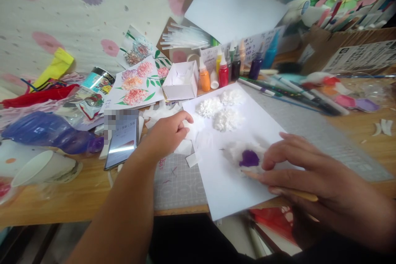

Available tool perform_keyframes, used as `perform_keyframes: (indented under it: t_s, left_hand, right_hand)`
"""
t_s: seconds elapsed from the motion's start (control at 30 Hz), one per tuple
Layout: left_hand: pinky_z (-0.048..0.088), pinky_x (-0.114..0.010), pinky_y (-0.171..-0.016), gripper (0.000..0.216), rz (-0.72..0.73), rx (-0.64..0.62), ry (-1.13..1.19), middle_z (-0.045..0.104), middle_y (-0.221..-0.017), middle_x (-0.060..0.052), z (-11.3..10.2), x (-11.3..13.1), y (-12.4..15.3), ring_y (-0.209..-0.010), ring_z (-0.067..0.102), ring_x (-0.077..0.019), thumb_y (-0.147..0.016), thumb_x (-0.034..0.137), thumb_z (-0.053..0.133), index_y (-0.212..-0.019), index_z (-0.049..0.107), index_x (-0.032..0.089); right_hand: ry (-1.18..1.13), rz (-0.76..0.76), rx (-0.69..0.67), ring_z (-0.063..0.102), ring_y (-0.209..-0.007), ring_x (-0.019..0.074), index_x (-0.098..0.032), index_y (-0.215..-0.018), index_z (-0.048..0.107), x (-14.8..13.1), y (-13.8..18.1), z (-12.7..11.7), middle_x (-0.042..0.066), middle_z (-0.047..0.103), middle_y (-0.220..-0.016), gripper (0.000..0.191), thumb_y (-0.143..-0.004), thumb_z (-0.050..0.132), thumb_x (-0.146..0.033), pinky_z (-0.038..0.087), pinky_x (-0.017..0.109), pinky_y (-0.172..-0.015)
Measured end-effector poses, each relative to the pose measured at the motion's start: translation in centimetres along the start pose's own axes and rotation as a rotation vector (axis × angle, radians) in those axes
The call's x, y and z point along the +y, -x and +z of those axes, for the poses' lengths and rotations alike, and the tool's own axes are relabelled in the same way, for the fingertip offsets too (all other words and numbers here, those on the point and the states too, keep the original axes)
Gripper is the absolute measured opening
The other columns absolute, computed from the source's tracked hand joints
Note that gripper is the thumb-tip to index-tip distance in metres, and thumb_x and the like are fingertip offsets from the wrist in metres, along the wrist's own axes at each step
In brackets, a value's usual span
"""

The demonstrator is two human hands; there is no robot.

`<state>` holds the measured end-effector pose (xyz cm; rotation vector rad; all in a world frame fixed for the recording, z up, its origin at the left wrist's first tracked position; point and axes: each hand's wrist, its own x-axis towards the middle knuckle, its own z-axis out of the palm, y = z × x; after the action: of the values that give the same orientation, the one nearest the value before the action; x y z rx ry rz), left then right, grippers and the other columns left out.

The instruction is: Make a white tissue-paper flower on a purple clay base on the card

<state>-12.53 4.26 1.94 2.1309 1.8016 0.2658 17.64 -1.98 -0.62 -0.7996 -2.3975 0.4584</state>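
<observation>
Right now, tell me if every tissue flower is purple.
No: only the flower by the right hand is purple; three others are white.

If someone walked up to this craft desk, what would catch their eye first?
The purple blot on a fluffy white tissue flower, low on the white sheet, beside the right hand, which grips a thin wooden stick. Above it lie three plain white flowers, with a row of coloured bottles behind them. The left hand rests on paper scraps at the sheet's left edge.
</observation>
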Motion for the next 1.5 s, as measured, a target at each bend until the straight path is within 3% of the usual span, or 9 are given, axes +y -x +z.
perform_keyframes:
  t_s: [0.2,0.37,0.5,0.6,0.93,1.27,1.5]
  left_hand:
    - [0.04,-0.023,-0.059,0.017,0.138,0.081,0.314,0.055,-0.073,0.004,0.5,1.2,0.5,-0.064,0.052,-0.0113,-0.081,0.028,0.057,-0.097,0.056,0.024]
    - [0.045,-0.021,-0.062,0.02,0.307,-0.183,0.572,0.062,-0.073,0.004,1.8,3.7,1.4,-0.065,0.058,-0.0101,-0.081,0.027,0.062,-0.099,0.054,0.023]
    - [0.043,-0.019,-0.063,0.006,0.415,-0.325,0.467,0.065,-0.078,0.004,3.1,5.2,1.5,-0.069,0.06,-0.0087,-0.081,0.022,0.061,-0.087,0.059,0.021]
    - [0.04,-0.019,-0.062,0.005,0.493,-0.296,0.315,0.063,-0.075,0.006,3.9,5.8,1.4,-0.067,0.057,-0.0074,-0.081,0.016,0.057,-0.08,0.059,0.02]
    - [0.035,-0.023,-0.057,0.005,0.416,-0.246,0.172,0.061,-0.072,0.005,4.8,6.8,1.4,-0.065,0.053,-0.0106,-0.079,0.02,0.052,-0.077,0.057,0.021]
    - [0.036,-0.024,-0.057,0.007,0.41,-0.265,0.14,0.062,-0.071,0.005,4.9,7.0,1.1,-0.064,0.053,-0.011,-0.079,0.023,0.052,-0.076,0.057,0.021]
    - [0.037,-0.024,-0.058,0.009,0.446,-0.248,0.17,0.063,-0.074,0.004,4.8,6.6,1.2,-0.067,0.055,-0.0112,-0.079,0.021,0.05,-0.076,0.058,0.021]
  right_hand:
    - [-0.011,-0.036,-0.001,0.057,-0.085,0.0222,-0.026,-0.097,0.067,0.0,-0.4,-0.2,0.005,0.059,-0.092,0.018,-0.086,0.054,-0.02,0.029,0.05,-0.096]
    - [0.0,-0.045,-0.029,0.054,-0.087,0.019,-0.023,-0.102,0.066,-0.1,-0.3,-0.6,0.005,0.057,-0.095,0.02,-0.089,0.052,-0.017,0.033,0.046,-0.09]
    - [0.01,-0.033,-0.036,0.055,-0.086,0.0177,-0.024,-0.101,0.066,0.0,-0.2,-0.6,0.004,0.056,-0.094,0.02,-0.089,0.053,-0.018,0.029,0.048,-0.096]
    - [0.007,-0.039,-0.037,0.055,-0.087,0.0173,-0.024,-0.099,0.067,0.0,-0.3,-0.7,0.003,0.057,-0.095,0.017,-0.086,0.057,-0.018,0.029,0.048,-0.098]
    - [-0.051,-0.033,0.142,0.059,-0.087,0.0159,-0.018,-0.096,0.066,-1.2,-1.0,-1.4,0.005,0.063,-0.089,0.014,-0.088,0.055,-0.016,0.034,0.04,-0.1]
    - [-0.004,0.025,0.082,0.058,-0.081,0.0153,-0.02,-0.088,0.067,-0.7,-1.6,0.1,0.003,0.062,-0.085,0.014,-0.089,0.053,-0.017,0.031,0.044,-0.1]
    - [0.155,-0.057,0.018,0.056,-0.089,0.0191,-0.021,-0.093,0.063,-1.0,-1.3,0.2,0.003,0.064,-0.091,0.016,-0.085,0.055,-0.01,0.028,0.052,-0.101]
